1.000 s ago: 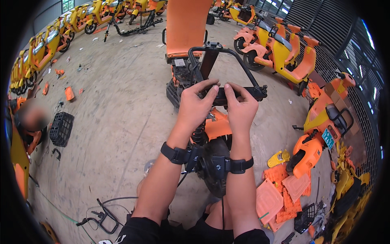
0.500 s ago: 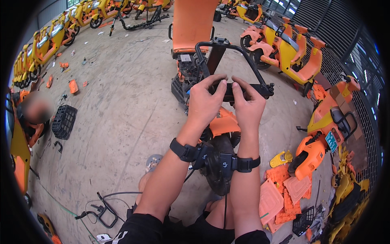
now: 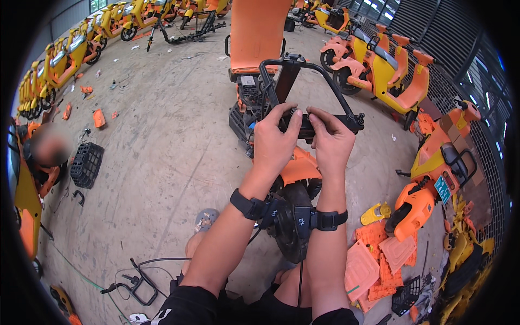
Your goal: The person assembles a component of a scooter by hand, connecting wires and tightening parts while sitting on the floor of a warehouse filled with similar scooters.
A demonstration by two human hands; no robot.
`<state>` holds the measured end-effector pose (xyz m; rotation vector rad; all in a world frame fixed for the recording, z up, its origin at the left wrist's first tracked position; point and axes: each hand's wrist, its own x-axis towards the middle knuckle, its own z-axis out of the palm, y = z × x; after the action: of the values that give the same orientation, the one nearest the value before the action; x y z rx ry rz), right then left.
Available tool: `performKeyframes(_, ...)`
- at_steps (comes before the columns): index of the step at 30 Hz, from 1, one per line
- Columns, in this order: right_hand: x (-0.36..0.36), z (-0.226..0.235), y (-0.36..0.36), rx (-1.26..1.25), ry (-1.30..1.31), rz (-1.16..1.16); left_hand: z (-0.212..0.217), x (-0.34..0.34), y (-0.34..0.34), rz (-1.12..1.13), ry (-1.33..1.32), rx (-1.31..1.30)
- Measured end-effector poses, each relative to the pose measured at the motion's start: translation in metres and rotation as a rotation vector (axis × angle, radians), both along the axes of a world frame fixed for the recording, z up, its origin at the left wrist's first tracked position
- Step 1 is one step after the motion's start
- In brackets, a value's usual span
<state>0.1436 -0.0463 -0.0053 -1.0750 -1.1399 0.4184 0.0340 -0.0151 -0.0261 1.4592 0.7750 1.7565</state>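
In front of me stands a partly stripped scooter with an orange body panel [image 3: 259,40], an orange fender [image 3: 300,169] and a black wheel [image 3: 288,233] close to my legs. A black tubular rack [image 3: 330,81] rises from it. My left hand [image 3: 275,142] and my right hand [image 3: 333,146] meet at the rack's near crossbar, thumbs and forefingers closed in pinches a little apart. Whatever lies between the fingertips is too small and covered to name. Each wrist wears a black strap with a small device.
Several yellow-and-orange scooters [image 3: 385,70] line the right and far left. A person [image 3: 46,149] sits at the left by a black basket [image 3: 86,164]. Orange panels [image 3: 362,271] lie at lower right, a black bent-tube part [image 3: 145,284] at lower left. A bare black frame [image 3: 189,32] stands farther back.
The view has shifted slightly. Both hands stay at the crossbar, with only small finger movements; the left forefinger sits a little lower. The rack and scooter look the same.
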Motion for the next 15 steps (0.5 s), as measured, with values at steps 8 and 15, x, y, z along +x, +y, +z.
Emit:
performKeyframes(8, -0.0014, -0.0016, 0.0019, -0.003, -0.025, -0.043, -0.0023, 0.0003, 0.0014, 0.011, -0.022, 0.020)
performKeyframes(15, 0.0018, -0.0042, 0.0030, 0.013, -0.054, -0.057, -0.0007, -0.0031, 0.0018, -0.109, -0.013, -0.058)
